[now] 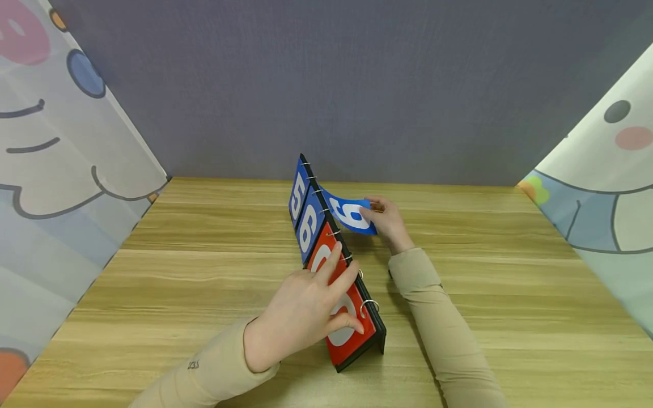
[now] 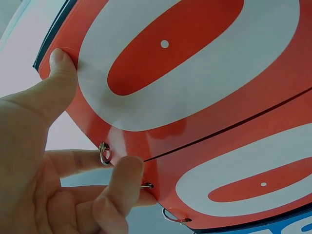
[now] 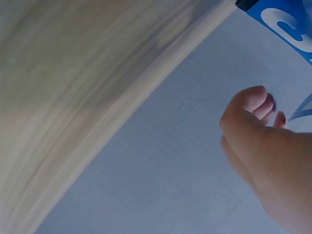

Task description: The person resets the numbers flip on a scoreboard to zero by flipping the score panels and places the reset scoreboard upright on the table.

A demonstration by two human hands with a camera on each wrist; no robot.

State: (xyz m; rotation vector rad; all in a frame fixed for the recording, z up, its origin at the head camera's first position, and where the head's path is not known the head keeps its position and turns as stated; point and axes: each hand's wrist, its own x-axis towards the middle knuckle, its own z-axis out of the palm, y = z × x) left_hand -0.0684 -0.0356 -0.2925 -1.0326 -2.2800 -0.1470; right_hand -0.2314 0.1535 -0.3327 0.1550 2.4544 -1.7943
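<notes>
Flip scoreboard (image 1: 326, 238) stands on the wooden tabletop (image 1: 178, 272), black ringed spine (image 1: 364, 292) running far to near. Left face, far end: blue card 5 (image 1: 298, 192) and blue card 6 (image 1: 308, 229). Near end: left hand (image 1: 301, 303), fingers spread, grips the board over the red 0 cards (image 2: 195, 73), thumb on the nearer one, fingertips at the ringed edge. Right of the spine: raised blue card (image 1: 349, 212), bowed toward the right hand (image 1: 389, 222), whose thumb and fingers pinch its free end. Step in hand, as judged: turning this card; direction cannot be told. Next move calls for guiding it flat, then releasing the pinch.
</notes>
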